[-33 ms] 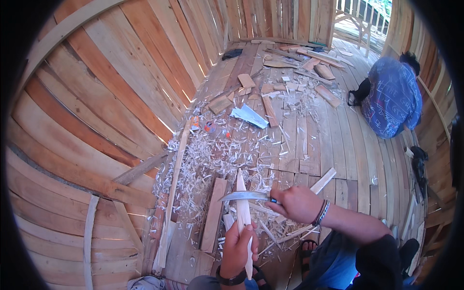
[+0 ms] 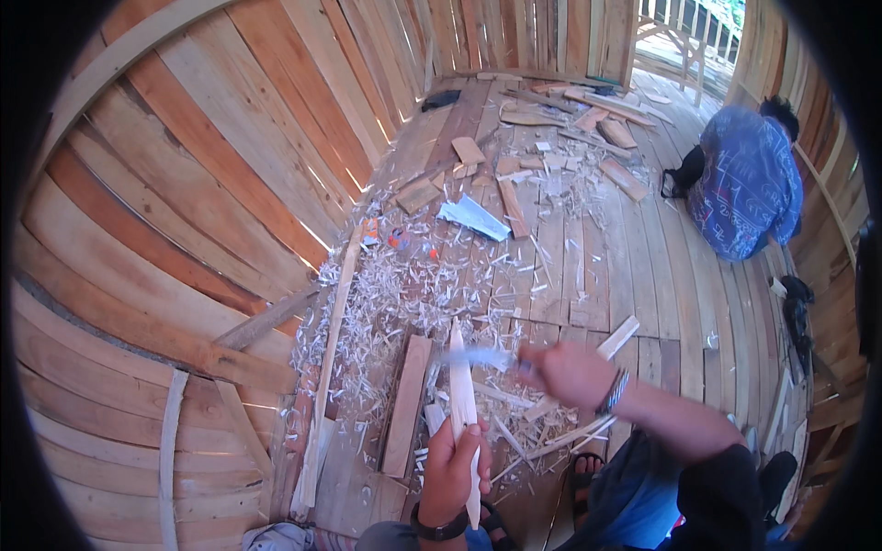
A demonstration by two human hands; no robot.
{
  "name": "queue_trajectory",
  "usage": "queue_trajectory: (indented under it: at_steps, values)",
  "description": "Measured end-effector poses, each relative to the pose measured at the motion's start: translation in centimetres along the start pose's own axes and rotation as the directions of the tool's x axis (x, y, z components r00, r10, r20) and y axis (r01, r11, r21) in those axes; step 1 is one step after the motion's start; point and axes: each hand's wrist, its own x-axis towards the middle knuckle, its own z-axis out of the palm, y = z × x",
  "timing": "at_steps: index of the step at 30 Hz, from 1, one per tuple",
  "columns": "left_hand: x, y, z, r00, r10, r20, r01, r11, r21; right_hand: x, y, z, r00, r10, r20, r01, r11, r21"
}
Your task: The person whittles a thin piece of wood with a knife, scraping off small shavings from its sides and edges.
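Observation:
My left hand [image 2: 449, 468] is closed round the lower part of a pale, pointed wooden stick [image 2: 462, 386], which stands tilted up away from me. In my right hand [image 2: 571, 374] is the handle of a knife with a curved blade [image 2: 478, 356]. The blade lies across the upper part of the stick and is smeared by motion. Left of the stick, a brown wooden block [image 2: 406, 404] rests on the floor among pale wood shavings [image 2: 386, 312].
Farther off lie a light blue sheet-like piece [image 2: 475, 219] and several scrap boards [image 2: 606, 124]. A long thin strip [image 2: 333, 367] runs along the left. At the right a person in a blue patterned shirt [image 2: 742, 188] crouches with their back to me. A plank wall [image 2: 184, 184] encloses the left.
My right hand and the knife have shifted a little to the right and up along the stick. My left hand stays in place on the stick.

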Motion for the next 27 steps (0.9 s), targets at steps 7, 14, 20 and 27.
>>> queue_trajectory:
  at_steps: [7,14,20,27]
  values:
    - [-0.1,-0.3,-0.1,0.999,0.036,-0.008,-0.036,0.999,-0.003,1.1,0.2,-0.7,0.988,0.145,-0.055,-0.148,0.988,-0.053]
    - [-0.1,-0.3,0.0,1.000,0.011,-0.028,-0.012,1.000,-0.010,1.4,1.4,0.1,0.995,0.065,-0.078,-0.064,0.998,0.015]
    - [-0.8,0.4,0.6,0.998,0.027,0.060,-0.031,0.997,0.067,2.9,5.6,-1.0,0.924,0.219,-0.313,-0.086,0.917,0.390]
    - [-1.3,0.1,0.6,0.972,0.030,0.231,-0.055,0.993,0.103,0.5,0.1,-2.2,0.992,0.110,-0.053,0.016,0.309,0.951]
